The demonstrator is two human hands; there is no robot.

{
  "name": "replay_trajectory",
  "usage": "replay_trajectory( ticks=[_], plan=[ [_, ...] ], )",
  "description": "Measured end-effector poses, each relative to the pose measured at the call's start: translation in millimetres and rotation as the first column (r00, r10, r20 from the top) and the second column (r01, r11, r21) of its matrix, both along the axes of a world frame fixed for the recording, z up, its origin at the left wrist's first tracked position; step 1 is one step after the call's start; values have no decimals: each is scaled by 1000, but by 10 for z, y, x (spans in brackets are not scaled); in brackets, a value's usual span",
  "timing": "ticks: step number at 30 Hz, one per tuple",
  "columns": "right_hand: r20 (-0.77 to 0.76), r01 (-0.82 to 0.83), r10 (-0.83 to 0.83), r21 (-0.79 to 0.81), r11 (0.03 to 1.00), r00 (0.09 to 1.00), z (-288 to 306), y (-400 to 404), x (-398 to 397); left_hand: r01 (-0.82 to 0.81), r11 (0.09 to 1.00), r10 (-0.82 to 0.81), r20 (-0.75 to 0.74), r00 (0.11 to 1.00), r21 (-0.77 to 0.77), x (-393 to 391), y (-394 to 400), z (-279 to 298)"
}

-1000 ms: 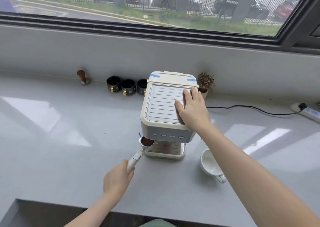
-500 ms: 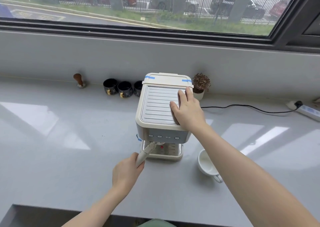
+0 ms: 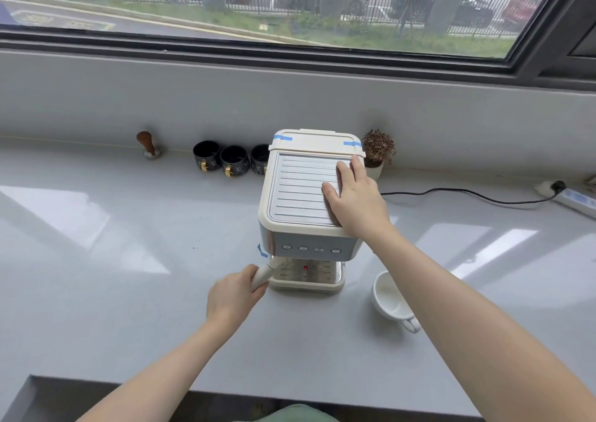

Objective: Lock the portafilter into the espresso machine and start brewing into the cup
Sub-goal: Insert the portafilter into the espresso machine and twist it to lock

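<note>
A cream espresso machine [image 3: 300,192] stands in the middle of the grey counter. My right hand [image 3: 356,197] lies flat on its ribbed top, fingers apart, pressing down. My left hand [image 3: 233,294] grips the cream handle of the portafilter [image 3: 266,271], which angles up and right under the machine's front. The portafilter's basket is hidden beneath the machine's head. A white cup [image 3: 388,295] lies tilted on the counter to the right of the machine, partly behind my right forearm.
Three black cups [image 3: 230,160] line the back wall left of the machine, with a wooden-handled tamper [image 3: 148,144] further left. A small potted plant [image 3: 377,150] sits behind the machine. A black cable [image 3: 467,194] runs to a power strip [image 3: 574,199] at far right.
The portafilter, with coffee grounds showing beside the machine a second ago, has moved right and up under the machine's head. My left hand followed it. My right hand stayed on top.
</note>
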State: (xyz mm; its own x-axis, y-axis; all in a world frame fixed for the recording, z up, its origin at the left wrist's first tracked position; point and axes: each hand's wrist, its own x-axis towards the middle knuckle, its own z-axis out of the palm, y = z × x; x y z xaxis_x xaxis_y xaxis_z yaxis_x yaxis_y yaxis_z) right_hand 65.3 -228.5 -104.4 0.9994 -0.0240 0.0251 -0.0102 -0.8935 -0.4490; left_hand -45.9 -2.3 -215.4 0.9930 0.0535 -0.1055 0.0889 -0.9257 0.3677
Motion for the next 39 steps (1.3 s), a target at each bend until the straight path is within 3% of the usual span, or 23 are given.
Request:
replay_trajectory(
  ticks=[22, 39],
  plan=[
    [7, -2, 3, -7, 1000, 1000, -1, -5, -7, -39, 999, 39, 2, 999, -22, -226, 2, -32],
    [12, 1, -1, -12, 1000, 1000, 14, -4, -19, -54, 998, 54, -8, 999, -36, 180, -239, 25]
  ],
)
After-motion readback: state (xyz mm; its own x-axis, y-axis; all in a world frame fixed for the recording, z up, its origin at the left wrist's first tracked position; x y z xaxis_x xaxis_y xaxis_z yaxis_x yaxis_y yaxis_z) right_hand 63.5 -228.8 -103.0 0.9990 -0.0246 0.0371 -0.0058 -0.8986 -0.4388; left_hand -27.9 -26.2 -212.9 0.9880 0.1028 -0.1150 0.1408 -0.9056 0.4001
